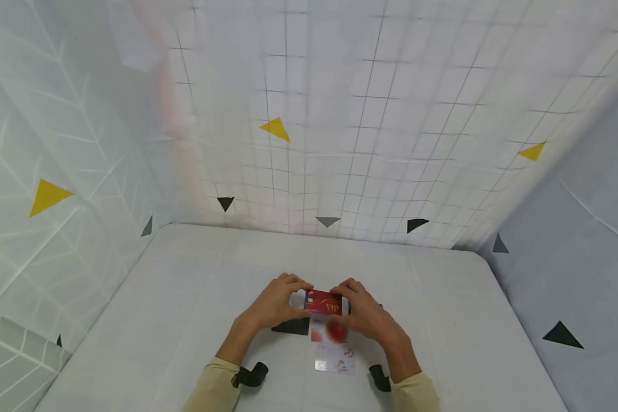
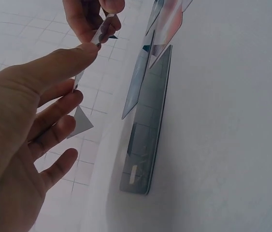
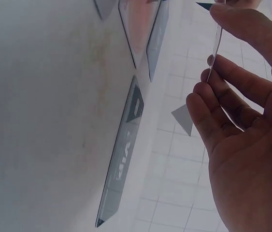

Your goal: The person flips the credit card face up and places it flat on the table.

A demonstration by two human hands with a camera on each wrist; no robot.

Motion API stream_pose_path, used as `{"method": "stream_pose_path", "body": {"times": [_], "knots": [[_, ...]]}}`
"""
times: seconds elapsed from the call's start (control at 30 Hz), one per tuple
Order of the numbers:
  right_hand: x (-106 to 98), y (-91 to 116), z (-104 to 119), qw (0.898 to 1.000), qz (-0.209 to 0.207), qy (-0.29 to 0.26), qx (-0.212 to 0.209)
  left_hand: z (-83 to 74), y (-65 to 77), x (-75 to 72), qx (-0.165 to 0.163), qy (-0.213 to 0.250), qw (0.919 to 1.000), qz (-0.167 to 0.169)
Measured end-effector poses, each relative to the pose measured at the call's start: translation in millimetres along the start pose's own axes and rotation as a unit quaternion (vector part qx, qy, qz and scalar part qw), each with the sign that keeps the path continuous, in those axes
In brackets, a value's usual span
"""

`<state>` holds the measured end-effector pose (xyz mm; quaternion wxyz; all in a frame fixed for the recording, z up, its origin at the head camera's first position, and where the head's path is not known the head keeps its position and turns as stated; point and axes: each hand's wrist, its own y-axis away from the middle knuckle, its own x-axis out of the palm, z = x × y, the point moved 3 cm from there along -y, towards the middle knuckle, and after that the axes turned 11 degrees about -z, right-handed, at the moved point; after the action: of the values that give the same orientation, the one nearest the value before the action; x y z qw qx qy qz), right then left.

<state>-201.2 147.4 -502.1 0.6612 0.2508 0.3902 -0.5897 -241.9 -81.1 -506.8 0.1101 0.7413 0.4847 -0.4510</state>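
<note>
Left hand [image 1: 275, 303] and right hand [image 1: 363, 312] pinching the opposite short edges of a red card [image 1: 323, 301], held above the white counter [image 1: 185, 297], over more cards [image 1: 335, 349] lying flat, near a black card [image 1: 292, 326]

a: which card is lifted?

b: the red card [image 1: 323, 302], printed "vip" in gold. it's held off the table [image 1: 185, 297] between both hands, the left hand [image 1: 276, 304] pinching its left edge and the right hand [image 1: 363, 312] its right edge, printed face up.

a: how does it sit?

b: roughly level, long side running left to right, above a row of other cards [image 1: 333, 349] lying flat on the table. from the wrist views it shows edge-on as a thin strip [image 3: 216, 43].
</note>
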Motion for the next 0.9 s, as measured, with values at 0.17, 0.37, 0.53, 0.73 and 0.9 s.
{"method": "stream_pose_path", "body": {"times": [0.17,0.37,0.53,0.73,0.9], "knots": [[3.4,-4.0,4.8,1.0,0.006,-0.016,-0.008,4.2,-1.0,-7.0,-0.009,-0.009,0.9999,0.005],[14.0,-16.3,10.0,0.999,0.027,0.001,-0.033,16.8,1.2,-13.5,-0.022,-0.016,0.9995,0.014],[22.4,-39.3,19.5,0.997,0.042,0.021,-0.064,34.7,-0.2,-19.4,-0.043,-0.036,0.9983,0.015],[35.6,-65.8,27.9,0.994,0.062,0.031,-0.083,56.3,-2.0,-26.6,-0.072,-0.046,0.9963,0.013],[49.0,-79.1,29.3,0.991,0.077,0.037,-0.1,68.3,-2.8,-30.8,-0.084,-0.063,0.9943,0.017]]}}
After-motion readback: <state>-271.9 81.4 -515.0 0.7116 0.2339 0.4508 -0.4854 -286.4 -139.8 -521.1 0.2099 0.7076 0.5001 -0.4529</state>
